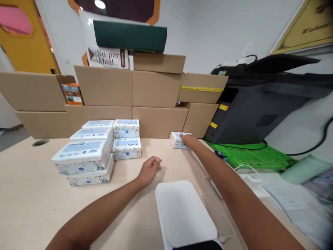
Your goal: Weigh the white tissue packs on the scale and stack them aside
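My right hand [189, 140] reaches far forward and grips the right side of a single tissue pack [174, 142] that rests on the table in front of the cardboard boxes. My left hand [150, 171] is held near the middle of the table with its fingers loosely curled together and nothing in them. To its left, flower-printed white and blue tissue packs [83, 154] are stacked in a row two high. Beside them, close to the boxes, stands another short stack of tissue packs [127, 147].
A white flat device [184, 211] lies at the front, with a white cable [212, 205] on its right. Cardboard boxes [157, 121] form a wall behind. A dark printer [260, 104] and a green crate [249, 156] stand on the right. A cable hole [41, 142] is at the left.
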`<state>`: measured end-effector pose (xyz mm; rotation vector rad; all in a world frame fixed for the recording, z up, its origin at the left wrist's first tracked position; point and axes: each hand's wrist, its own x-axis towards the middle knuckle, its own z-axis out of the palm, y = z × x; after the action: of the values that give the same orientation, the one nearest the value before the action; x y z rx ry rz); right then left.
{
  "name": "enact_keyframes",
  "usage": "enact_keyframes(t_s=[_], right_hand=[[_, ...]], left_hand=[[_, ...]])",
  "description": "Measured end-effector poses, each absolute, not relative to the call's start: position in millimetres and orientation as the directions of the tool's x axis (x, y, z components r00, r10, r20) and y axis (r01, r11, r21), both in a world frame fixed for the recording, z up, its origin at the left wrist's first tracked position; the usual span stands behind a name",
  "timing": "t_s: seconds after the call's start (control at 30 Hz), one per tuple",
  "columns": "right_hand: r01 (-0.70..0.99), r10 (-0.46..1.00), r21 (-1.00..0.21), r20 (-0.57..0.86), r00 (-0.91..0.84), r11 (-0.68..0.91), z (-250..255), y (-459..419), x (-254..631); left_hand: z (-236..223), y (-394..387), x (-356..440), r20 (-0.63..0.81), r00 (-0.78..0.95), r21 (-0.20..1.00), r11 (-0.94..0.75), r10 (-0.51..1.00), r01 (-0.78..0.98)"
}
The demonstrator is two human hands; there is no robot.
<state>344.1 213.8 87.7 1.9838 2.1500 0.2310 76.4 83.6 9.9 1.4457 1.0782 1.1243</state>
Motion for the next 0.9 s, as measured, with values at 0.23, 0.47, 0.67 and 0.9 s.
enact_keyframes(t_s=[0.23,0.47,0.67,0.9], right_hand=[[0.971,0.999,0.235,-0.022,-0.043,0.047,92,219,336],[0.976,0.999,0.214,0.018,-0.041,0.036,90,212,328],[0.983,0.998,0.184,0.060,-0.017,0.006,88,209,323],[0.982,0.994,0.186,0.106,-0.001,-0.019,76,202,327]], left_hand=[[6,86,77,0.135,0.125,0.990,-0.140,0.983,0.036],[4,86,77,0.166,0.061,0.986,-0.166,0.984,0.001],[5,87,74,0.180,0.025,0.984,-0.181,0.983,0.003],[7,84,70,0.175,-0.021,0.984,-0.176,0.984,-0.019]])
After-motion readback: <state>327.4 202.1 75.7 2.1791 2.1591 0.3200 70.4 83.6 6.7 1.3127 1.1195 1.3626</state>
